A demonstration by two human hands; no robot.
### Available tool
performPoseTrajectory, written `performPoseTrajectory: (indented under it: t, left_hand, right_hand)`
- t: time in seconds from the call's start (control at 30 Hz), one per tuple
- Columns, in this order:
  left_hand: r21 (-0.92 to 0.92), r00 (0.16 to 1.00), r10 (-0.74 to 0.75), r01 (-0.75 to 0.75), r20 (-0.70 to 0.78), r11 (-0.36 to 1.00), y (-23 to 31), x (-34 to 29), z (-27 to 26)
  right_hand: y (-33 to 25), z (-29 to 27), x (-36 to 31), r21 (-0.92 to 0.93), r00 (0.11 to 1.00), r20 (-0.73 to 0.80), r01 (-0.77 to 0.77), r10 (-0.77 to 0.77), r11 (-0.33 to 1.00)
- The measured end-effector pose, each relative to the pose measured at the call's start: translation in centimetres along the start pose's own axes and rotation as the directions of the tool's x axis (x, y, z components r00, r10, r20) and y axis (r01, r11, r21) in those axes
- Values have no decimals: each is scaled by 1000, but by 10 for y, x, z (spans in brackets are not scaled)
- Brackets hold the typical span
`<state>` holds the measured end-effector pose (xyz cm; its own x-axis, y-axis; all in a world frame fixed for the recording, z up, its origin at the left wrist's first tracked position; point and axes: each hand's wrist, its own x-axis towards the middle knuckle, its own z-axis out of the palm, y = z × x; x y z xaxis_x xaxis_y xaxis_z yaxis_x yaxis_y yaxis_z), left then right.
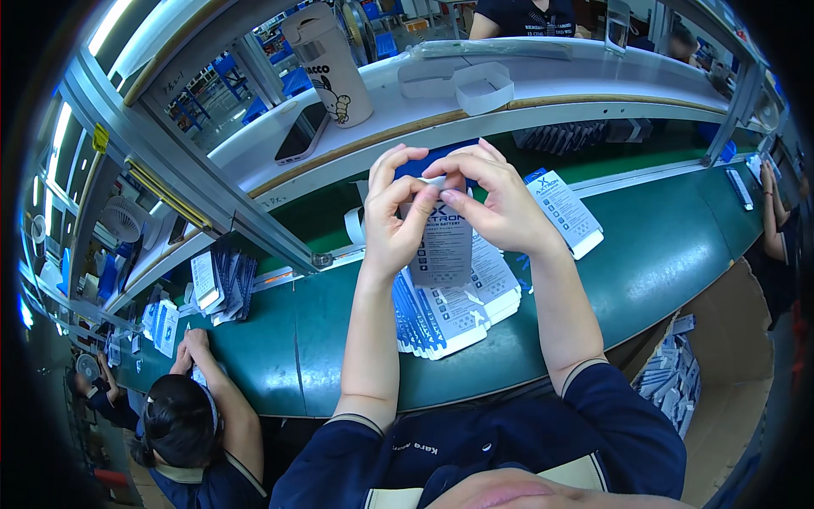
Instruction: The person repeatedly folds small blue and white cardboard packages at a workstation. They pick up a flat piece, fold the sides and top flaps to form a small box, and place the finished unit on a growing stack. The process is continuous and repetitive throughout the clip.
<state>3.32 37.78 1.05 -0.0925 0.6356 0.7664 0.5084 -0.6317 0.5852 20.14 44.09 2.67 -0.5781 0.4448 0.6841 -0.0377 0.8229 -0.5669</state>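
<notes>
Between both hands, a thin printed carton [443, 254] hangs upright above the green work surface. My left hand [390, 208] pinches its upper end from the left, thumb and fingers closed. From the other side my right hand [492, 199] grips the same end, its thumb near the left one; a small white flap shows between the fingertips. Directly below lies a fanned pile of flat blue and white cartons [462, 327]. Another small stack of printed cartons [566, 212] sits to the right of my right hand.
Along the far side runs a raised white shelf [585, 76] with a cup [339, 85], a phone [303, 133] and an open white box [483, 87]. More cartons [222, 284] stand at left, near a co-worker [182, 416]. A cardboard bin [733, 407] holds cartons at lower right.
</notes>
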Motion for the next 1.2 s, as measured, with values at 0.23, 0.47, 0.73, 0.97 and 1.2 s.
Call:
performPoseTrajectory:
  t: [0.23,0.47,0.73,0.97,1.2]
  left_hand:
    - [13,992,115,-116,54,993,11,2,-5]
    - [-200,988,30,-60,-151,978,8,1,-13]
    - [-317,974,0,-74,-227,946,6,-2,-23]
    - [-182,957,41,-96,-286,979,7,-3,-14]
    - [-414,928,-11,-156,-373,897,12,-1,5]
  right_hand:
    - [0,-9,-1,167,995,95,13,-29,986]
    - [-15,6,5,159,939,-292,233,-180,959]
    - [-16,12,2,284,999,-54,14,1,959]
    - [-15,20,1,269,976,-212,103,-46,958]
    - [-12,17,3,220,931,-354,178,-92,959]
